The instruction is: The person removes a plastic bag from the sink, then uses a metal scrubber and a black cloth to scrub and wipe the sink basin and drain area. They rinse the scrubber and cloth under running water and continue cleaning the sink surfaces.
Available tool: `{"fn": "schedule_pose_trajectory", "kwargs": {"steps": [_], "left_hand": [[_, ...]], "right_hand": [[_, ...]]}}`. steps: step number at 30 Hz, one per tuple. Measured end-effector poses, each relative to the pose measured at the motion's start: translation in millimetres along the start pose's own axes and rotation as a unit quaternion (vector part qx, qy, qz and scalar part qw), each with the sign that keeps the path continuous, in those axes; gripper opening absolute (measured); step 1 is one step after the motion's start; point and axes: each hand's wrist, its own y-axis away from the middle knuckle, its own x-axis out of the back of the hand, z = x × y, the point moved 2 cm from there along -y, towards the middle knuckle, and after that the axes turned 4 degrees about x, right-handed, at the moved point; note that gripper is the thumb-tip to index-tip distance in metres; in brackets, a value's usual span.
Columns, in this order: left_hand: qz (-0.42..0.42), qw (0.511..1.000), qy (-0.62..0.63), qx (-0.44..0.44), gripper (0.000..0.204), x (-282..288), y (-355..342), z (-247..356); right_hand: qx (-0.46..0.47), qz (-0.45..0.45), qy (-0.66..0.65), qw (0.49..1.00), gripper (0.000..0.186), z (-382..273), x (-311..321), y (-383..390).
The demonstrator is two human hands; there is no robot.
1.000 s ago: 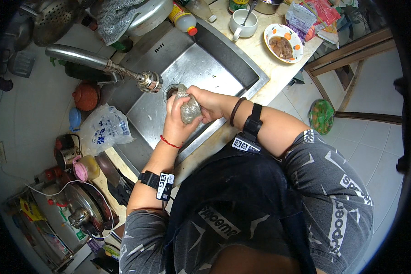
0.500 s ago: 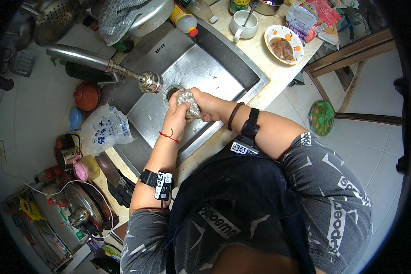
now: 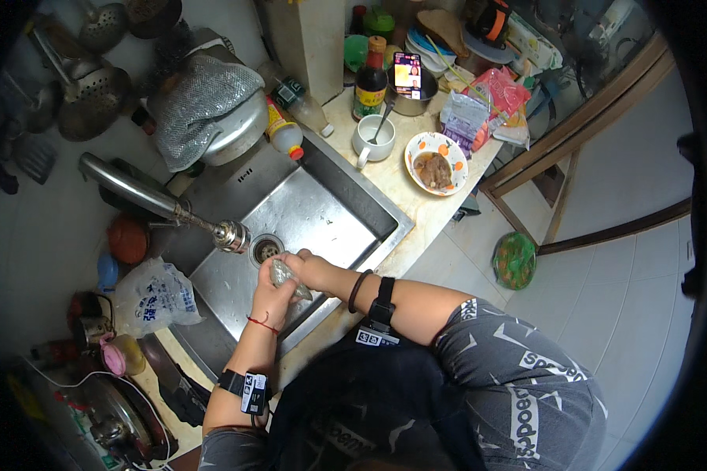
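Both my hands are closed together over the near part of the steel sink [image 3: 330,212], just below its drain [image 3: 266,249]. My left hand [image 3: 270,294] grips a wadded, silvery-grey scrubbing cloth [image 3: 283,275], which bulges out between the fingers. Pressed against it from the other side, my right hand [image 3: 316,272] squeezes the same wad; some of its fingers are hidden. The metal faucet head [image 3: 232,235] hangs to the left of the drain, apart from my hands.
Right of the sink stand a white cup [image 3: 373,138] with a spoon, a plate of meat [image 3: 434,169], a sauce bottle [image 3: 371,82] and a lit phone [image 3: 407,74]. A plastic bag [image 3: 155,298] lies at the sink's left edge. Behind is a cloth-covered pot [image 3: 228,137].
My view has tilted up, so the sink and my hands appear lower and further left, and more of the back counter shows. The cloth is bunched smaller between my tightened hands.
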Motion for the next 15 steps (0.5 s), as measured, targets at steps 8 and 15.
{"fn": "schedule_pose_trajectory", "kwargs": {"steps": [8, 15], "left_hand": [[0.139, 0.879, -0.316, -0.328, 0.069, -5.7, 11.9, -1.6], [0.123, 0.908, -0.268, -0.297, 0.049, 4.9, 4.2, 3.6]], "right_hand": [[0.009, -0.028, -0.006, 1.0, 0.074, -15.2, -1.3, 0.9], [-0.023, -0.056, 0.013, 0.998, 0.068, -22.4, 1.3, 8.0]]}}
